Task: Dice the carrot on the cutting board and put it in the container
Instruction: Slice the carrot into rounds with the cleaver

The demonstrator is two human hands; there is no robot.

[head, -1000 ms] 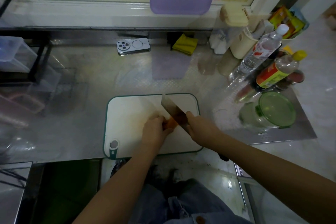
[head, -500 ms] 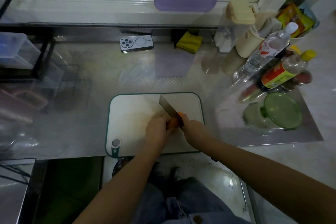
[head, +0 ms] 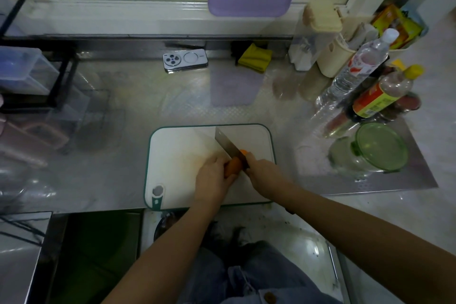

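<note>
Carrot (head: pixel 233 165) lies near the cutting board (head: pixel 177 155)'s right edge. Left hand (head: pixel 212 179) grips it to steady it; right hand (head: pixel 262 172) holds the cleaver (head: pixel 227 144), blade crossing the carrot. Container (head: pixel 370 153) waits right of the board.

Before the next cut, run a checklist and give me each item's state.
1. Carrot on board, held by left hand: ok.
2. Knife gripped by right hand, blade on the carrot: ok.
3. Left fingertips clear of blade: cannot tell, they sit close beside it.
4. Board flat on counter: ok.
5. Container open for the dice: cannot tell, green lid is over or against it.
6. Carrot diced: not ok, mostly one piece.
</note>
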